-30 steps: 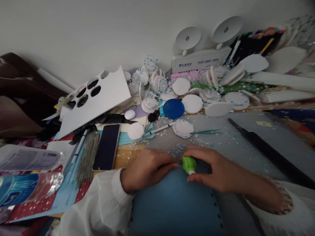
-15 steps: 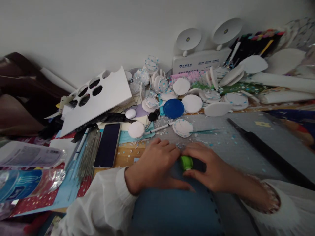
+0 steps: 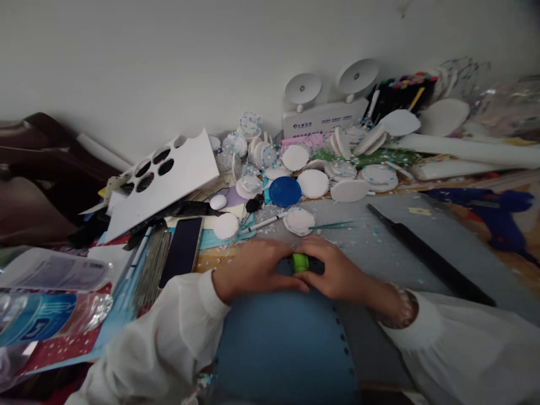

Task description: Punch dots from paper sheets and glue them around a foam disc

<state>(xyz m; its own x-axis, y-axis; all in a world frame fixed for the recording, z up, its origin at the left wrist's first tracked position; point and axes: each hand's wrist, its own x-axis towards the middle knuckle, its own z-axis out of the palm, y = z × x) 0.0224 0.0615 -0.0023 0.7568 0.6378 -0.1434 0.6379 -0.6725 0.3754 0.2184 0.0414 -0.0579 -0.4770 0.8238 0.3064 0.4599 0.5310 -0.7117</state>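
My right hand (image 3: 329, 269) has its thumb and fingers closed round a small bright green, rounded thing (image 3: 300, 262) with a dark part beside it; its kind is unclear. Facing it, my left hand (image 3: 257, 267) lies bent, fingertips meeting the right hand's near the green thing. Whether those left fingers grip anything is hidden. Below both hands spreads a smooth blue surface (image 3: 282, 349) with dark dots along its right edge. Just beyond the hands are a white foam disc (image 3: 299, 221) with teal tweezers (image 3: 333, 224) at its side, and a white pen (image 3: 264, 223).
Foam discs and a blue disc (image 3: 285, 192) crowd the back. A black-handled knife (image 3: 434, 259) lies on the grey mat (image 3: 350, 205), with a blue glue gun (image 3: 498, 211) further right. On the left are a phone (image 3: 181, 251), wires (image 3: 154, 264), a bottle (image 3: 54, 315) and a holed white board (image 3: 169, 180).
The view has shifted, so everything sits further left and the glue gun shows more. My left thumb has come closer to the right hand; the green thing stays in my right hand.
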